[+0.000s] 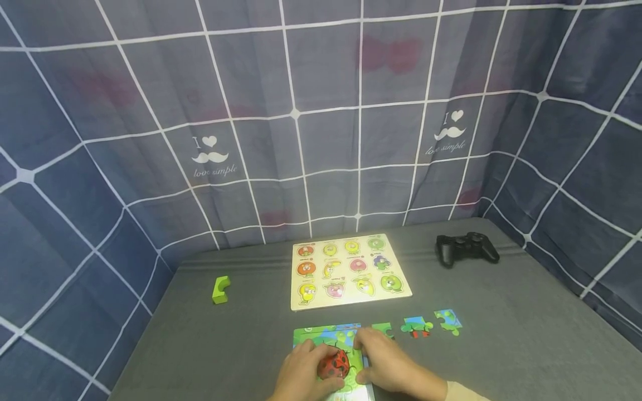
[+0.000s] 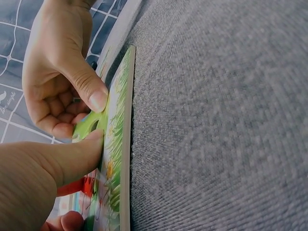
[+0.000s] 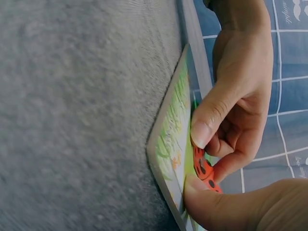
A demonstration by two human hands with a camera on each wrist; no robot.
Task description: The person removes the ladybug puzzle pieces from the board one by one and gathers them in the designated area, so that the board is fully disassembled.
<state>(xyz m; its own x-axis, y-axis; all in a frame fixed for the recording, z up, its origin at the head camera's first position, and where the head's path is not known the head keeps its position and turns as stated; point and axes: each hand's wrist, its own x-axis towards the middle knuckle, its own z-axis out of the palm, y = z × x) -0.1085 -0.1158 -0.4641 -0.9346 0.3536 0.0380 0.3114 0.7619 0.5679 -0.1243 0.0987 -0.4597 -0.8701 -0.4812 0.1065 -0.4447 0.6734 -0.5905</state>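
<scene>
A jigsaw board (image 1: pixel 321 334) with a green and blue garden picture lies on the near table, with a grassy lower part (image 2: pixel 115 178) in the left wrist view. On it sits a red, black-spotted ladybug puzzle section (image 1: pixel 341 363). My left hand (image 1: pixel 302 372) grips that section at its left side between thumb and fingers. From the right, my right hand (image 1: pixel 385 359) pinches the light green puzzle section (image 2: pixel 89 126) beside it, thumb at the near edge and fingers curled at the far edge. Both thumbs are close together, and the fingers partly hide the pieces.
Loose puzzle pieces lie right of the board, including a blue-green-red one (image 1: pixel 416 326) and a blue-green one (image 1: pixel 448 320). Behind stands out a wooden fruit puzzle board (image 1: pixel 346 292). A black game controller (image 1: pixel 466 248) is at back right, a green arched block (image 1: pixel 220 291) at left.
</scene>
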